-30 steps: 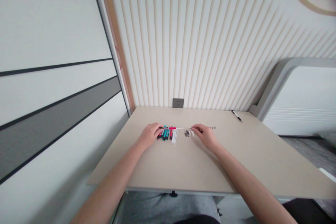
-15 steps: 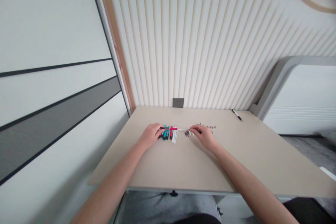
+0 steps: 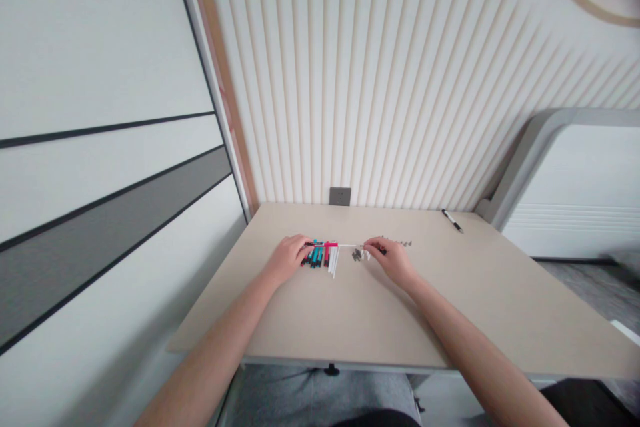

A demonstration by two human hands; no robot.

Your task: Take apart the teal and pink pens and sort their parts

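Note:
My left hand (image 3: 287, 260) is closed on a red pen barrel (image 3: 330, 244) with a dark end, held level above the table. From the barrel's right end a thin white pen refill (image 3: 349, 245) sticks out, partly inside it as far as I can see. The fingertips of my right hand (image 3: 393, 261) pinch the refill's far end. Below my left hand lie several teal and black pen barrels (image 3: 316, 259) and a few red ones. Beside them is a bundle of white refills (image 3: 333, 267). Small grey pieces (image 3: 357, 255) and white pieces (image 3: 367, 254) lie near my right fingertips.
A row of small grey parts (image 3: 407, 243) runs behind my right hand, which partly covers it. An assembled black and white pen (image 3: 453, 221) lies at the back right of the beige table (image 3: 340, 320). Behind stands a ribbed wall with a socket (image 3: 340, 197).
My right hand has shifted very slightly to the right. My left hand keeps its hold on the barrel, and the loose parts lie as before.

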